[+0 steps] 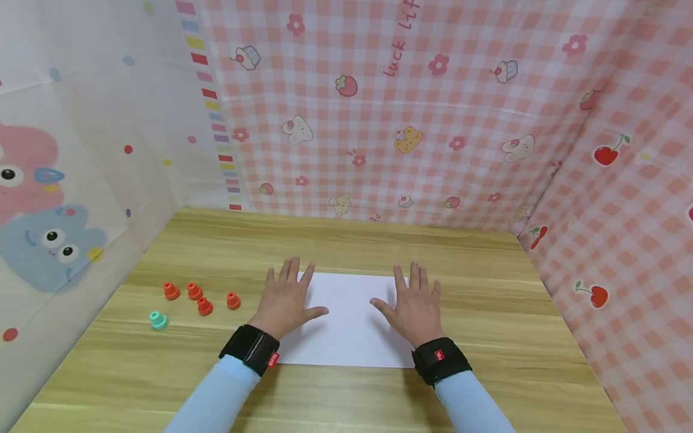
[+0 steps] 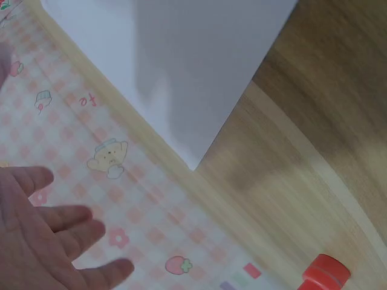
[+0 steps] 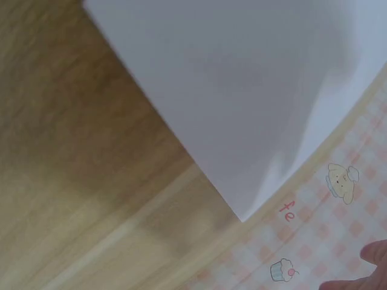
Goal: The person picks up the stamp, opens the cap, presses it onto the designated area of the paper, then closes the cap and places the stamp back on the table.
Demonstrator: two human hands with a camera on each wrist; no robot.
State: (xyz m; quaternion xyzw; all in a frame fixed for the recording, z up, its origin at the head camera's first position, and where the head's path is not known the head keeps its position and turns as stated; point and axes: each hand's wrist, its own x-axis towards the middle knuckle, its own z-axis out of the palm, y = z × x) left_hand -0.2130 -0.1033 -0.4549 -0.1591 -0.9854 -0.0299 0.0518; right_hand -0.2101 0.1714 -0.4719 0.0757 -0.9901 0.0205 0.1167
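Note:
A white sheet of paper (image 1: 349,325) lies flat on the wooden table, and its corners show in both wrist views. Over its left edge, my left hand (image 1: 284,304) is spread with straight fingers and holds nothing. My right hand (image 1: 414,310) is spread the same way over the right edge, also holding nothing. Shadows of the hands fall on the paper. Left of the left hand stand several small red stepped pieces, the nearest red piece (image 1: 233,300) a short way from it. A similar teal piece (image 1: 158,320) sits farther left and closer to the front.
The wooden table (image 1: 503,337) reaches back to a pink checked cloth (image 1: 368,114) hung behind it. Another checked cloth (image 1: 644,228) borders the right side, and a white printed cloth (image 1: 135,198) borders the left. Each wrist wears a black band, such as the left band (image 1: 249,349).

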